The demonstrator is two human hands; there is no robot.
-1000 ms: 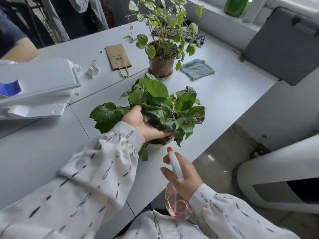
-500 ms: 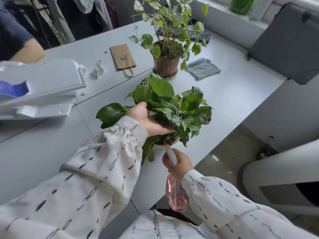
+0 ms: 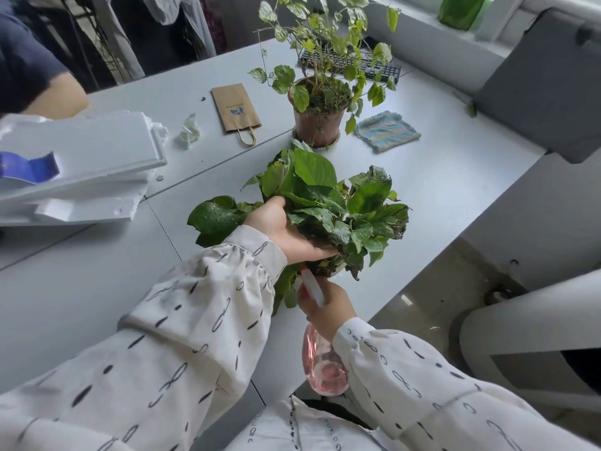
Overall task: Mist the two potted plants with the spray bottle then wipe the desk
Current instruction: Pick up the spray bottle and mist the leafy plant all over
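Note:
A bushy plant with broad dark leaves [image 3: 328, 209] stands near the front edge of the white desk [image 3: 448, 177]. My left hand [image 3: 286, 229] reaches into its foliage and holds the leaves near the pot. Just below, my right hand [image 3: 325, 307] grips a pink spray bottle [image 3: 322, 369] with a white and orange nozzle pointing up at the plant's underside. Farther back stands a second plant with small pale leaves in a brown pot [image 3: 320, 122]. A striped blue cloth [image 3: 387, 130] lies to its right.
White foam blocks [image 3: 74, 170] are stacked at the left. A brown paper bag [image 3: 235, 107] and a crumpled tissue [image 3: 190, 131] lie behind the near plant. A keyboard [image 3: 383, 70] sits at the back. Another person's arm [image 3: 48, 92] shows at far left; a grey chair [image 3: 553, 92] stands right.
My right hand has raised the spray bottle until its nozzle is right under the near plant's pot. My left hand has stayed in the leaves.

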